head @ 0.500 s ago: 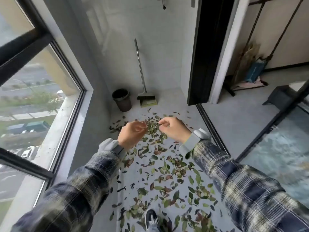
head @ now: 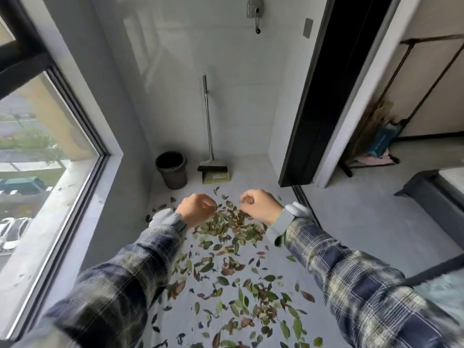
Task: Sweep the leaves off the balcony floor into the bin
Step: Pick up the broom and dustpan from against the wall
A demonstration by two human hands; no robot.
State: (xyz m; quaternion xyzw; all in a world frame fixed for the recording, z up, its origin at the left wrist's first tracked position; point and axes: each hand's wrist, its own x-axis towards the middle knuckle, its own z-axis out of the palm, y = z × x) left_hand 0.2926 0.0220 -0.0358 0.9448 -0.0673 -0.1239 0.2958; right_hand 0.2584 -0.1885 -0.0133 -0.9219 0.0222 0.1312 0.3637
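A narrow balcony seen from above: a large dark-framed window (head: 37,159) runs down the left of the frame, a tall black door frame (head: 306,109) stands at upper right, and beyond it a thin metal clothes rack (head: 411,71) fills the far right. A small metal fixture (head: 254,8) hangs on the white wall at top centre.

Against that wall, just above centre, a round dark-brown plastic bin (head: 173,175) stands upright with its mouth open. Just to its right a long-handled broom with a silver metal shaft (head: 208,121) leans on the wall, and its dark bristles sit in a green dustpan (head: 216,177).

Green and reddish-brown leaves (head: 226,224) lie scattered over the pale grey floor (head: 253,172) from the bottom edge up to just below the bin and dustpan. They are thickest in a heap at centre and thinner toward the edges, and the litter covers the whole stretch below the bin.

Two arms in blue-and-cream plaid sleeves (head: 120,285) reach up from the bottom corners. The left hand (head: 197,209) and right hand (head: 258,205) hang above the heap — apart, with a gap between them, and partly hiding its upper edge. Both have their fingers curled in toward the thumb; whether either pinches a leaf cannot be told.
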